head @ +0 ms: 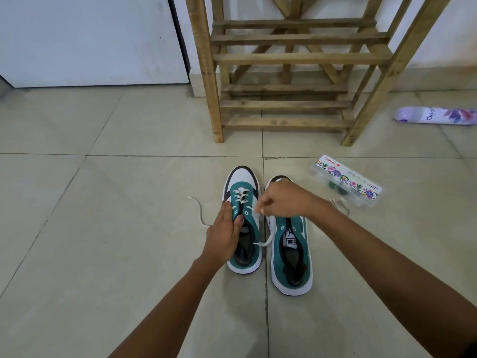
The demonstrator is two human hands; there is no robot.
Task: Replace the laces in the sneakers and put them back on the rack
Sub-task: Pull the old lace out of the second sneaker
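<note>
Lacing a teal sneaker on a pale tiled floor.

A white door stands far left. The left hand, fingers straight, presses the left sneaker; the right hand pinches its white lace above the unlaced right sneaker. The wooden rack stands beyond; a Camel box and a spray can lie right.

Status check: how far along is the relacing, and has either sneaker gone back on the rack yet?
Partly done. The left sneaker has white lace crossed through its lower eyelets only. In hand: the left hand holds that shoe steady while the right hand pinches the lace beside an upper eyelet. Left: the upper eyelets, the right sneaker, which shows bare eyelets, and placing both on the wooden rack.
</note>
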